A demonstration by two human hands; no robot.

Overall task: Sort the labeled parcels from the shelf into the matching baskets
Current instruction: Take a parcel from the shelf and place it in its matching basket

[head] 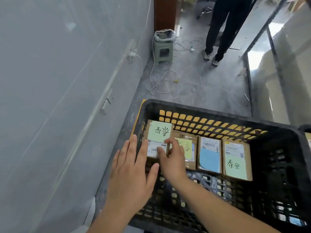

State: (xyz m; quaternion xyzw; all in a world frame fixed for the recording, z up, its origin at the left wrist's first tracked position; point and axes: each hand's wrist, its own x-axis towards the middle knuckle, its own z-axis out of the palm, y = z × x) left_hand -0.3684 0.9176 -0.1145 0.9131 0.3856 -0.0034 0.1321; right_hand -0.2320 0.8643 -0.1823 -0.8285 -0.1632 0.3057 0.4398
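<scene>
I see my right hand (pixel 170 158) pinching the green-labelled brown cardboard parcel (pixel 157 140) at the far left of the black plastic lattice basket (pixel 218 113), left hand (pixel 133 167) flat, fingers spread beside it.

A pale grey wall (pixel 58 81) is seen along the left, with a wall socket (pixel 106 103) mounted low on it and a white charger (pixel 133 53) plugged in farther off. The floor (pixel 193 81) is grey, dusty concrete. A green plastic stool (pixel 163 51) is placed at the far end beside a brown wooden panel (pixel 165 12). White cables (pixel 164 81) are trailed across the floor. A person's dark trouser legs (pixel 220 29) are seen at the far right. Daylight is reflected in a black-framed glass partition (pixel 276 68) on the right.
</scene>
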